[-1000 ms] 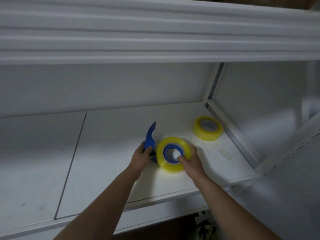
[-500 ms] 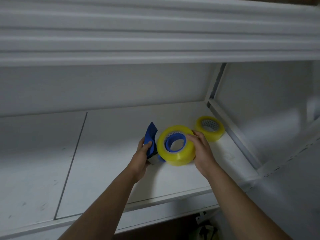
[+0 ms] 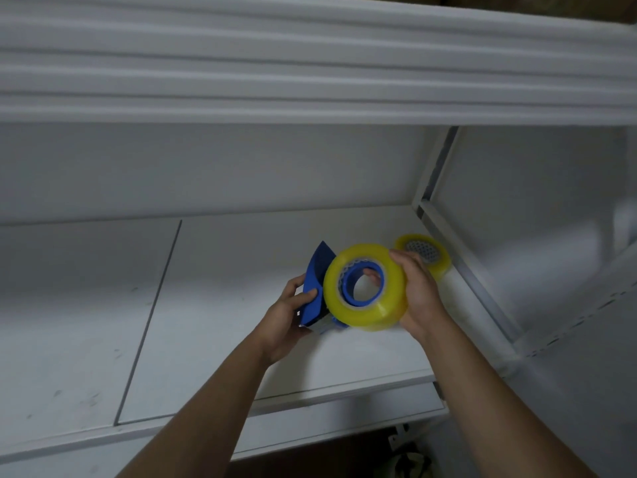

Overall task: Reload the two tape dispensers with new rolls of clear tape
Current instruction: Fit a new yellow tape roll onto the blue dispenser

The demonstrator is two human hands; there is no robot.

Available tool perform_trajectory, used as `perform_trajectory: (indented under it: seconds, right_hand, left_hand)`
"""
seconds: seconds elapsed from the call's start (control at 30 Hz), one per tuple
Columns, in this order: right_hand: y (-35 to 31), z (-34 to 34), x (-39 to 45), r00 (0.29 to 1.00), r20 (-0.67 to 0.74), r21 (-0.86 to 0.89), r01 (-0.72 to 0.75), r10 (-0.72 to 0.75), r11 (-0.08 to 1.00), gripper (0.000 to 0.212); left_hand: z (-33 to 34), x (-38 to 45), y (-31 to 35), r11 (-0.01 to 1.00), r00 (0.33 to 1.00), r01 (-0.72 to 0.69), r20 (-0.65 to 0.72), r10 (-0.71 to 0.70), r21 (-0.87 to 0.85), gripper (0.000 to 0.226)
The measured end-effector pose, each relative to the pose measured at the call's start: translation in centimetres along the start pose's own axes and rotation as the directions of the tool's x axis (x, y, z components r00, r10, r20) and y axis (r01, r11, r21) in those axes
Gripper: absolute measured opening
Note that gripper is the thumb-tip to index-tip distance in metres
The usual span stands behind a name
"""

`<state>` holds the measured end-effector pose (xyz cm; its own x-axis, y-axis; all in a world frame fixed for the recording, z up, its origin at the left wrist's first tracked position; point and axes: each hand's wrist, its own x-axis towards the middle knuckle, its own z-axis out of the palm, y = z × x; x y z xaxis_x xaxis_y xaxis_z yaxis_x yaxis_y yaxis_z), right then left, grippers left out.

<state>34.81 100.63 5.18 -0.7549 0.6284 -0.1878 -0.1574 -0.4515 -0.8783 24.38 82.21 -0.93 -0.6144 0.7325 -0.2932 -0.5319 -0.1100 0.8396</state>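
Observation:
A blue tape dispenser (image 3: 315, 291) is lifted above the white shelf (image 3: 241, 332), and my left hand (image 3: 287, 315) grips its blade end. A big yellowish roll of clear tape (image 3: 365, 288) sits around the dispenser's blue hub. My right hand (image 3: 418, 294) holds that roll from the right, fingers wrapped behind it and showing through the hub's hole. A second roll of clear tape (image 3: 425, 253) lies flat on the shelf at the back right, partly hidden by my right hand. Only one dispenser is in view.
The shelf sits in a white cabinet with a back wall, a right side panel (image 3: 517, 219) and a metal rail (image 3: 465, 270) along the right edge. A thick white ledge (image 3: 310, 63) overhangs above. A seam (image 3: 151, 315) divides the shelf board on the left.
Both hands have lifted the dispenser and roll off the shelf and tilted them up. My right hand moved from pressing the hub to gripping the roll's right side.

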Motion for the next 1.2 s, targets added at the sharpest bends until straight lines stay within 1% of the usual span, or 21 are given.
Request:
perform_trajectory:
  seconds: [0.1,0.2,0.27,0.4,0.47,0.57,0.7,0.83,0.93,1.03,1.1,1.17,1.2]
  right_hand:
    - [0.3,0.3,-0.2,0.999,0.03,-0.007,-0.038,0.039,0.999,0.023]
    - [0.5,0.5,-0.7,0.999,0.032,0.004,-0.031,0.031,1.0,0.016]
    - [0.2,0.6,-1.1,0.998,0.049,0.014,-0.032,0.031,0.999,0.014]
    - [-0.4,0.6,-1.4,0.993,0.108,0.013,-0.041,0.039,0.999,0.004]
    - [-0.5,0.7,-1.6,0.99,0.137,-0.02,-0.036,0.039,0.999,0.002]
    - [-0.7,0.8,-1.8,0.98,0.186,-0.068,-0.053,0.065,0.996,0.009]
    - [-1.2,1.2,-2.2,0.976,0.204,-0.117,-0.055,0.078,0.992,0.008]
    - [-1.6,1.3,-2.6,0.962,0.264,-0.146,-0.027,0.066,0.989,0.012]
    - [-1.9,1.5,-2.8,0.948,0.31,-0.127,-0.037,0.075,0.991,0.021]
    - [-2.1,2.0,-3.0,0.955,0.286,-0.094,-0.049,0.074,0.994,0.029]
    - [-1.8,2.6,-3.2,0.963,0.259,-0.047,-0.062,0.072,0.997,0.038]
    - [-1.2,3.3,-3.4,0.971,0.233,-0.032,-0.041,0.047,0.999,0.049]
    - [-0.9,3.7,-3.6,0.976,0.218,-0.065,-0.001,0.015,0.998,0.052]
  left_hand:
    - [0.4,-0.5,0.3,0.996,0.998,-0.001,0.067,-0.005,0.085,0.045]
    - [0.9,-0.9,0.2,0.992,0.999,-0.006,0.051,0.0,0.128,0.029]
    - [1.0,-1.2,0.2,0.99,0.999,-0.009,0.046,0.003,0.143,0.025]
    - [1.4,-1.5,0.3,0.985,0.998,-0.037,0.059,0.027,0.168,0.046]
    - [1.7,-1.7,0.3,0.98,0.997,-0.044,0.064,0.032,0.194,0.051]
    - [2.0,-1.8,0.2,0.977,0.996,-0.049,0.088,0.031,0.209,0.051]
    - [2.5,-2.0,0.0,0.969,0.994,-0.069,0.095,0.047,0.238,0.056]
    - [2.9,-2.3,0.7,0.973,0.996,-0.075,0.064,0.062,0.219,0.049]
    - [3.2,-2.6,1.5,0.967,0.995,-0.082,0.067,0.068,0.241,0.044]
    - [3.6,-2.6,1.7,0.962,0.998,-0.055,0.02,0.051,0.268,0.041]
    - [4.1,-2.7,1.5,0.978,1.0,0.005,-0.02,-0.001,0.206,0.038]
    - [4.9,-3.1,1.4,0.993,0.994,0.099,-0.043,-0.096,0.06,0.032]
    - [5.3,-3.3,1.6,0.99,0.989,0.14,-0.05,-0.141,-0.023,0.029]
